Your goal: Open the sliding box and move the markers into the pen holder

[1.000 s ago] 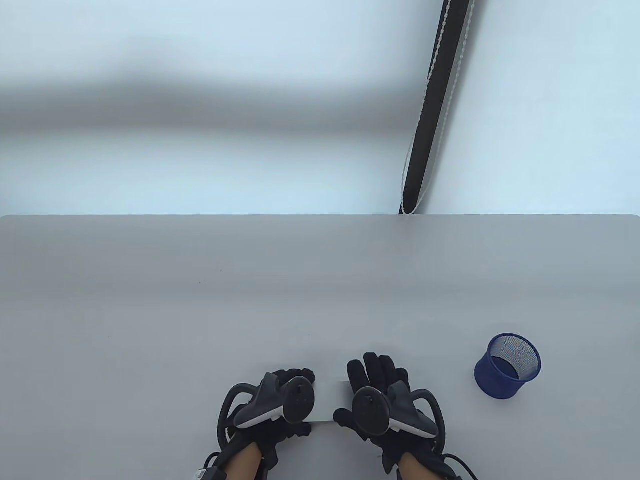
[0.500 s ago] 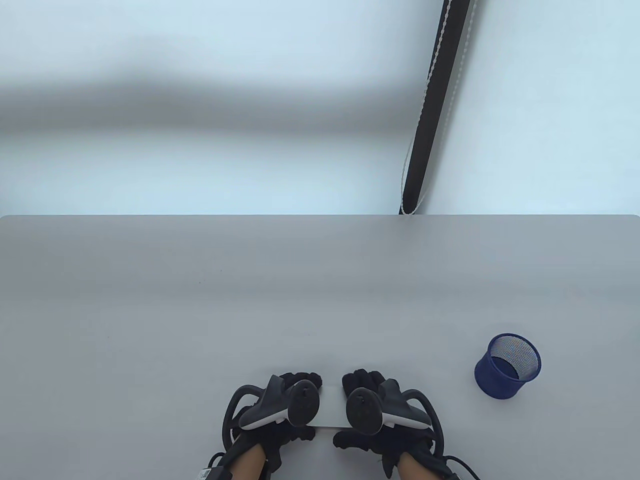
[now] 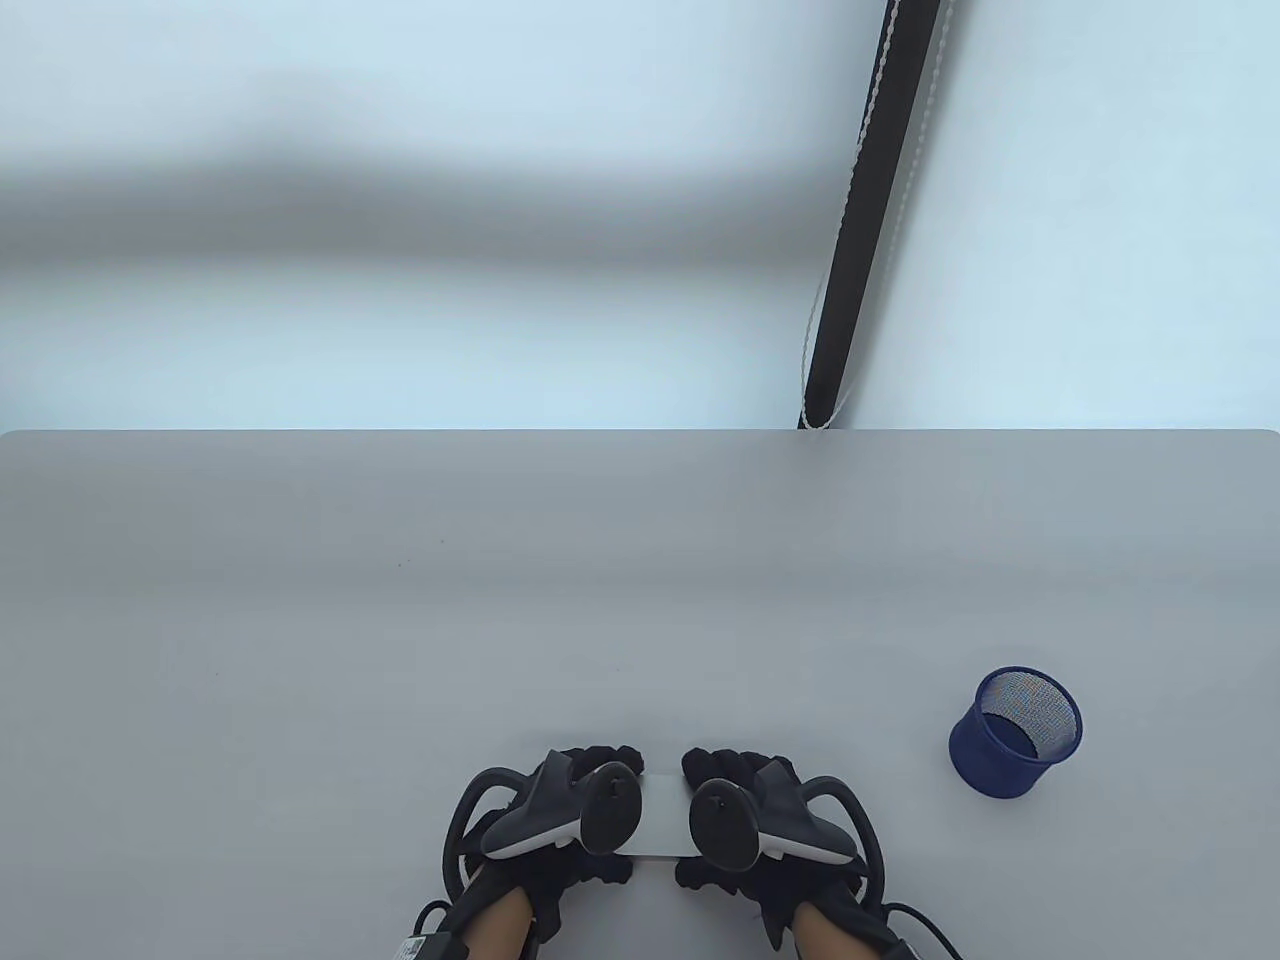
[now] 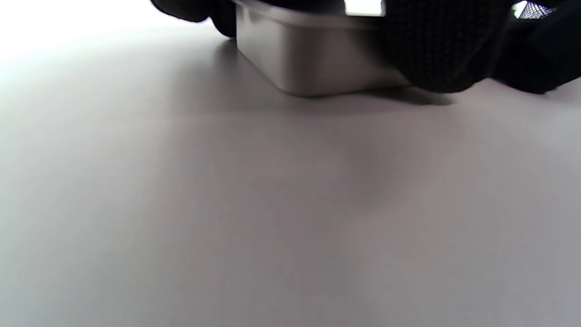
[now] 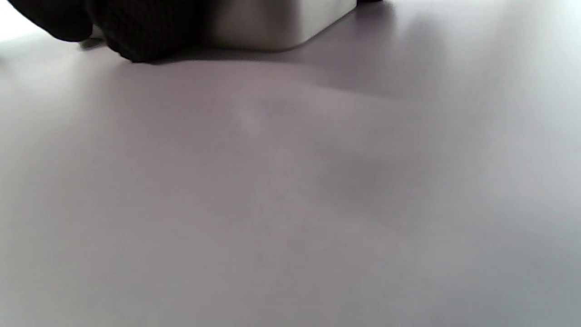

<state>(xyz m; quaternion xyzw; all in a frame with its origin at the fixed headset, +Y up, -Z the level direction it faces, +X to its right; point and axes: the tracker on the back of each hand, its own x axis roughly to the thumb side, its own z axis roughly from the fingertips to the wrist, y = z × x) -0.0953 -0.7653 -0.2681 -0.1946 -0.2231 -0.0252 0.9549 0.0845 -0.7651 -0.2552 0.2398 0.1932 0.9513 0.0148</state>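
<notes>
Broadly, the grey worktop (image 3: pixel 300 650) fills the lower half of the table view. At its bottom centre, the left hand (image 3: pixel 560 810) and right hand (image 3: pixel 755 820) grip opposite ends of the silver sliding box (image 3: pixel 662 815), fingers curled over its far edge and thumbs at its near edge. Both wrist views show the box (image 4: pixel 313 63) sitting flat on the worktop with its lid on. At lower right, well apart, stands the blue mesh pen holder (image 3: pixel 1015 733), upright.
</notes>
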